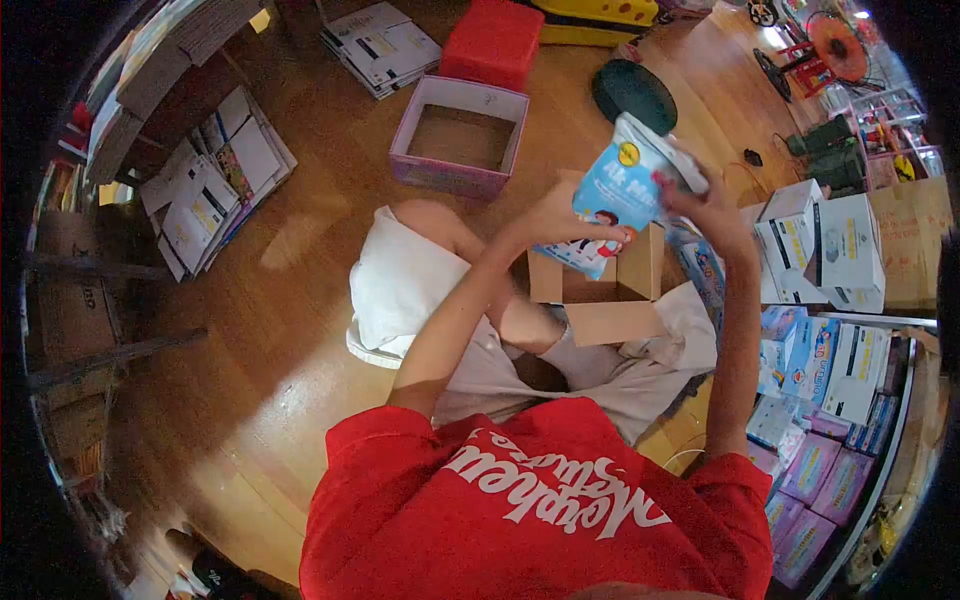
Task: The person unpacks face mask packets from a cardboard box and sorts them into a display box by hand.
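Note:
A light blue printed packet point(620, 190) with a yellow round badge and a cartoon figure is held up in front of me, tilted. My left hand point(565, 225) grips its lower left part, with the thumb across the front. At its upper right edge, my right hand point(708, 205) has its fingers curled on the packet; some fingers are hidden or blurred. Just below the packet stands an open brown cardboard box point(612, 322) with its flaps spread, by my crossed legs. The packet and my left hand hide part of the box's opening.
A purple-edged open box point(450, 180) and a red stool-like block point(490, 45) stand ahead. White folded cartons point(380, 50) lie on the wooden floor, with more flat cartons point(215, 185) at left. Boxed goods point(830, 365) fill the right side. A dark round object point(635, 95) sits beyond the packet.

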{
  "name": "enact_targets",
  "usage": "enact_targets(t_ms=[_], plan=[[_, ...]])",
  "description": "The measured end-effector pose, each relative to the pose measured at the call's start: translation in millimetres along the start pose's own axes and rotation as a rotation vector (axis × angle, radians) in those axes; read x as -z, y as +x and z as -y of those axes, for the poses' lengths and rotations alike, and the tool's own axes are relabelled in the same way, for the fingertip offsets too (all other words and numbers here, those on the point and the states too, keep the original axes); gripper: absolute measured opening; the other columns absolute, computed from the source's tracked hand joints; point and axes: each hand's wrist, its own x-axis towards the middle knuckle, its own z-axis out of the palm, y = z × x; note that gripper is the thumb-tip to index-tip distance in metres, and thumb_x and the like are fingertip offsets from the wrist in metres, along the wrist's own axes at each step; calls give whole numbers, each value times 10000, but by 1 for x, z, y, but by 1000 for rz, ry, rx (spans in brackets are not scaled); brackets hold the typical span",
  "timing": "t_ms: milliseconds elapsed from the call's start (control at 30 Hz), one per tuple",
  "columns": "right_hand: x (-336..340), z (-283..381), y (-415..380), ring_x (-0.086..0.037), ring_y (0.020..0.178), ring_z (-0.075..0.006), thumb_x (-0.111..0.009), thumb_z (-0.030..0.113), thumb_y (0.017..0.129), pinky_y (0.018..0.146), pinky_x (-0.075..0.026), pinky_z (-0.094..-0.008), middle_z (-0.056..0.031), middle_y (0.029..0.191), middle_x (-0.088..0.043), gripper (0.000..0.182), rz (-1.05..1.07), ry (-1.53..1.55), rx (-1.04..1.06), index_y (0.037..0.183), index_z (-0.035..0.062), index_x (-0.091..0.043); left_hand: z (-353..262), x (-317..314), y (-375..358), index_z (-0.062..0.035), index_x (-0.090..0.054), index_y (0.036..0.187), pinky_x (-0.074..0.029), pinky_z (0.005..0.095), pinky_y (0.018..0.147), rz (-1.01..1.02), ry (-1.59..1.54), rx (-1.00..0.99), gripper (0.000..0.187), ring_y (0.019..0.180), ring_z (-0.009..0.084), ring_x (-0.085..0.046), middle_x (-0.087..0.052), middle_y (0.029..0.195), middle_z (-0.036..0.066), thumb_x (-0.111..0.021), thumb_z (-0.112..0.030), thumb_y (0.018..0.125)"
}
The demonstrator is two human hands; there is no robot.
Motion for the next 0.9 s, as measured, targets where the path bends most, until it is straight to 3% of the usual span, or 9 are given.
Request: enact_targets(t_ms=[67,133,233,300,433,533,667,833,900], plan=[[-8,-7,-1,-561,815,-105,-679,194,839,718,-456,-247,1,881,-611,328,87,-342,-14,1106,31,-580,3,9,-2,-17,-599,1100,-456,303,860,-41,60,-86,591,965,137,-571,-628,1049,73,-826,-356,674],[-13,-27,-6,-571,827,-111,-699,183,824,703,-472,-255,-14,895,-616,322,-61,-105,-111,1090,35,-593,26,19,2,-20,-593,1119,-444,312,884,-193,228,-188,612,986,166,-573,-625,1048,95,-819,-376,676],[-4,-45,-14,-590,834,-127,-714,151,806,692,-494,-269,-31,913,-624,322,-223,207,-199,1079,27,-597,50,56,15,-43,-618,1109,-363,478,994,-1202,499,-495,644,911,260,-633,-671,915,117,-809,-438,637],[5,-54,-20,-602,832,-138,-715,127,800,697,-503,-276,-37,930,-628,322,-310,321,-209,1077,16,-595,67,71,5,-22,-599,1119,-208,622,1008,-1343,1086,-265,603,1000,308,-597,-643,999,165,-769,-418,697],[15,-62,-30,-610,838,-148,-701,113,807,709,-502,-279,-54,967,-625,332,-369,370,-213,1093,5,-571,90,72,4,-27,-618,1046,61,806,896,-741,1133,255,400,1034,379,-580,-640,993,213,-688,-323,786],[16,-57,-36,-610,842,-151,-692,110,810,717,-497,-279,-63,962,-626,326,-379,383,-173,1093,3,-570,90,79,8,-16,-634,899,-161,723,983,-753,1185,358,166,932,408,-616,-652,885,233,-598,-138,791],[25,-53,-29,-605,835,-140,-697,110,803,731,-479,-264,-77,945,-641,293,-385,153,-5,1054,-15,-612,94,97,-25,-9,-668,848,-491,457,782,-533,1112,292,126,903,398,-621,-646,895,238,-598,-73,765],[-6,-14,41,-551,767,-68,-731,142,788,698,-441,-239,-10,862,-664,294,-201,-169,336,1028,-15,-665,106,109,-42,-39,-692,913,-494,451,776,-443,974,140,195,898,383,-627,-652,915,218,-610,-91,744],[-29,-15,93,-554,760,-71,-732,140,784,704,-443,-234,-19,849,-668,320,-58,15,205,1054,-16,-658,107,106,-44,-42,-695,916,-500,444,770,-499,981,123,207,891,381,-630,-653,909,219,-612,-95,733]])
